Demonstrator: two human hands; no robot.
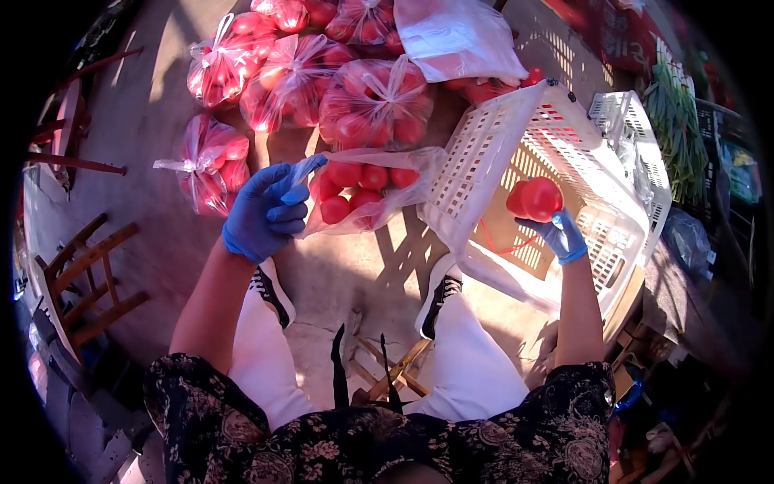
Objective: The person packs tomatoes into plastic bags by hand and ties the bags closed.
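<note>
Floor (pixel 347 282) carries the crate (pixel 448 211), and just beside it the bag (pixel 429 171), with its long side from left to right. The left hand (pixel 262 214) is nearer to this bag, its fingers closed on the edge. The right hand (pixel 562 235) is apart, its fingers gripping tomatoes (pixel 542 199); the crate's wall stands between these and the bag

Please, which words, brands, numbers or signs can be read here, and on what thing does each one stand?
No text can be read with certainty.
Red sack, top right: pale lettering, too blurred to quote.
Knotted tomato bags: no lettering visible.
Large white crate: no lettering visible.
</note>
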